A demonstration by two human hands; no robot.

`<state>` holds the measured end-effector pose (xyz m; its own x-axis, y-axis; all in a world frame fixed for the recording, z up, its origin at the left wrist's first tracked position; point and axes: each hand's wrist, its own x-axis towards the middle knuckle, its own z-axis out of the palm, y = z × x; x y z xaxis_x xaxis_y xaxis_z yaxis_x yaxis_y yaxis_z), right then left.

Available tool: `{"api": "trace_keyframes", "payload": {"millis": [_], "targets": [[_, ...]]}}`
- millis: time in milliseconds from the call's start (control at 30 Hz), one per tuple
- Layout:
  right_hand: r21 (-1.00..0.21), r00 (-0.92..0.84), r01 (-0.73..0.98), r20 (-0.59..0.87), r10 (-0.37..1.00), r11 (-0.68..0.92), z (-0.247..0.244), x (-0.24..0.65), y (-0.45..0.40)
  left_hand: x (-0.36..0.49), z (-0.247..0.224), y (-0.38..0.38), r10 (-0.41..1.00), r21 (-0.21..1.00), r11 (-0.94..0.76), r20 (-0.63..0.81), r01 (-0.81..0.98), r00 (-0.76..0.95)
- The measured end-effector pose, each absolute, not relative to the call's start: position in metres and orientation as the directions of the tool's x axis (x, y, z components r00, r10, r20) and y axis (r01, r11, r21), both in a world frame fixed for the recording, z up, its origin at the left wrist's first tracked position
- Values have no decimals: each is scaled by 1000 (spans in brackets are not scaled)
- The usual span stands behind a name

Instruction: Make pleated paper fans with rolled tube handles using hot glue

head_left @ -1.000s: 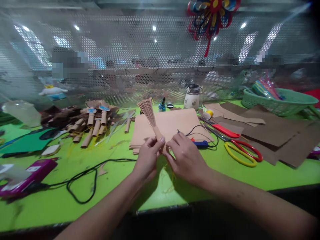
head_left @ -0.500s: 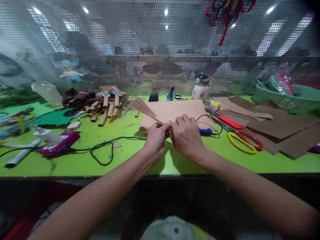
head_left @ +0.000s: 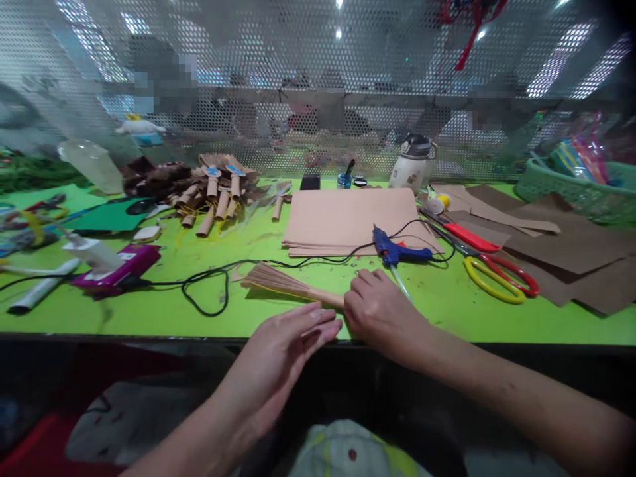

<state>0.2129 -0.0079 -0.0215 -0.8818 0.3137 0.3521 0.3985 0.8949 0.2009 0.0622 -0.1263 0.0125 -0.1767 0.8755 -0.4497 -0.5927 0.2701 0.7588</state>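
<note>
A pleated brown paper fan (head_left: pixel 283 282) with a narrow rolled handle lies low over the green table, its spread end to the left. My right hand (head_left: pixel 380 308) is closed around the handle's right end. Just below the handle, my left hand (head_left: pixel 298 334) has its fingers stretched out and apart from the thumb, holding nothing. Behind them sits a stack of tan paper sheets (head_left: pixel 342 215), with a blue glue gun (head_left: pixel 395 250) at its front right edge.
Red and yellow scissors (head_left: pixel 494 278), dark brown sheets (head_left: pixel 561 232) and a green basket (head_left: pixel 561 192) are at the right. A purple power adapter (head_left: pixel 124 268), its black cable and a pile of finished paper pieces (head_left: pixel 213 202) lie left.
My hands and the fan have come down toward the table's front edge, away from the paper stack. My left hand has let go and opened. The glue gun now shows in full.
</note>
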Motion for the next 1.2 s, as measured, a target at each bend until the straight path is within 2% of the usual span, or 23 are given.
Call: {"api": "trace_keyframes", "payload": {"millis": [67,133,200,267,333,367,433,533,600,800,967,1200], "targets": [[209,-902,369,315,295,906,-23,212,-8,56,12,-141,841,780,303,-489,-547,-231],[211,-919,342,280,279,916,-22,212,-8,49,12,-152,846,866,279,-426,-414,-321],[202,-928,324,260,269,924,-20,214,-9,43,11,-155,887,967,197,-246,-161,-391],[180,-928,323,251,274,929,-19,216,-10,37,7,-147,918,983,41,34,180,-395],[148,-930,323,235,284,935,-17,217,-10,33,0,-133,912,853,-179,330,490,-243],[128,-930,324,222,291,937,-16,218,-10,32,-4,-125,895,764,-275,425,583,-135],[92,-932,327,195,305,941,-14,219,-10,31,-13,-109,873,611,-396,482,685,74],[54,-932,333,169,320,941,-10,219,-9,31,-23,-93,859,484,-475,438,735,266],[28,-931,339,152,331,940,-8,219,-8,31,-25,-87,856,448,-488,411,749,312],[-42,-933,341,107,343,939,-4,219,-3,29,-20,-77,873,487,-478,361,731,330],[-54,-938,320,125,325,946,-4,220,-1,24,-21,-70,874,453,-477,334,754,352],[-72,-926,328,174,336,942,-12,225,-3,18,-25,-62,827,436,-548,409,714,386]]}}
